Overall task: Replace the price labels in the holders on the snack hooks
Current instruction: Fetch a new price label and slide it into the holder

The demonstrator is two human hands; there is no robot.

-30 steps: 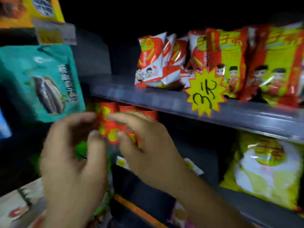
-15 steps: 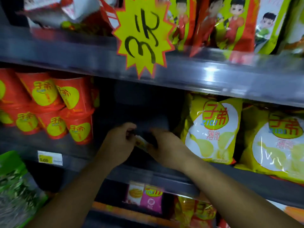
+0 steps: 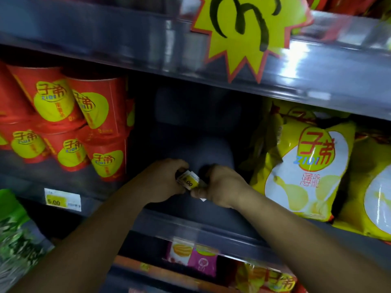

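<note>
Store shelving (image 3: 317, 77), grey, dimly lit, fills the frame. Centre: small stack of price labels (image 3: 189, 180), yellow and white, digits "00" legible, pinched between both hands above the middle shelf's bare gap. Left hand (image 3: 164, 182) closed around the stack's left end; right hand (image 3: 220, 187) gripping its right end. Left: red snack cups (image 3: 63, 123), shelf-edge tag (image 3: 62, 199) reading 5.00. Right: yellow chip bags (image 3: 306, 172). Top: yellow starburst sign (image 3: 243, 32).
</note>
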